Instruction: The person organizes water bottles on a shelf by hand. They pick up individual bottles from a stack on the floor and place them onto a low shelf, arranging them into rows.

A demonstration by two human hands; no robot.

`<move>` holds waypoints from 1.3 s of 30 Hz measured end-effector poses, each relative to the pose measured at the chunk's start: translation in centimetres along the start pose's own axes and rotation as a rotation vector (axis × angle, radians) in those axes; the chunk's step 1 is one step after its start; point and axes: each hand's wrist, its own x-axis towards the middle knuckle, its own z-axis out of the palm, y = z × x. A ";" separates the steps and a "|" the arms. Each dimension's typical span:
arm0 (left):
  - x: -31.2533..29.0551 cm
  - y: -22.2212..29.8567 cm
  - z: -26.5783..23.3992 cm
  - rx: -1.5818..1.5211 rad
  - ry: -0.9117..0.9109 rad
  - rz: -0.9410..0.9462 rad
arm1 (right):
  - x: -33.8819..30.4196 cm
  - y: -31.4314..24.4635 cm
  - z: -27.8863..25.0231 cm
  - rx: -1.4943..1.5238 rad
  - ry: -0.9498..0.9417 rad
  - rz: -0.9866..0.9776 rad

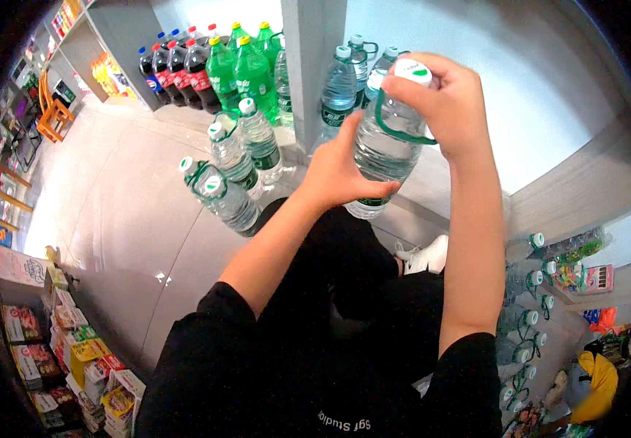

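A large clear water bottle (388, 150) with a white cap, green carry loop and green label is held up in front of me, slightly tilted. My right hand (456, 102) grips it at the top, fingers closed round the cap and neck. Against its side, my left hand (334, 174) wraps the body, thumb up and fingers lower down. Further back, similar water bottles (337, 87) stand on the low shelf past the grey upright. On the floor to the left are several more water bottles (258, 142), standing close together.
Green soda bottles (252, 73) and dark cola bottles (197, 79) stand in rows behind the grey post (308, 73). More water bottles (524, 339) line my right side. Packaged goods (85, 347) fill a rack at lower left. An orange chair (54, 117) is far left.
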 end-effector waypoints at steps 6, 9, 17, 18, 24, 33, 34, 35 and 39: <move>3.3 -3.9 5.3 -0.049 -0.040 -0.088 | 0.6 7.2 -1.9 0.072 0.143 0.102; 4.6 -6.3 7.6 -0.157 0.021 -0.153 | 1.7 10.8 -1.8 0.052 0.167 0.106; 7.3 -10.8 10.5 -0.088 0.091 -0.236 | 4.2 17.4 -1.9 0.105 0.184 0.214; 7.5 -11.3 10.5 -0.096 0.089 -0.235 | 4.5 17.9 -2.0 0.072 0.169 0.201; 8.5 -13.0 11.0 -0.042 0.072 -0.247 | 5.6 20.3 -2.4 0.097 0.134 0.258; 8.4 -13.8 11.7 0.016 0.043 -0.325 | 5.7 20.8 -2.3 0.056 0.084 0.320; 8.5 -13.9 11.6 -0.006 0.065 -0.300 | 5.8 20.8 -2.1 0.027 0.075 0.330; 8.4 -14.0 11.6 -0.030 0.088 -0.276 | 6.0 20.6 -2.1 -0.003 0.064 0.341; 8.4 -13.9 11.8 -0.005 0.101 -0.274 | 6.9 19.8 -2.9 -0.173 -0.072 0.364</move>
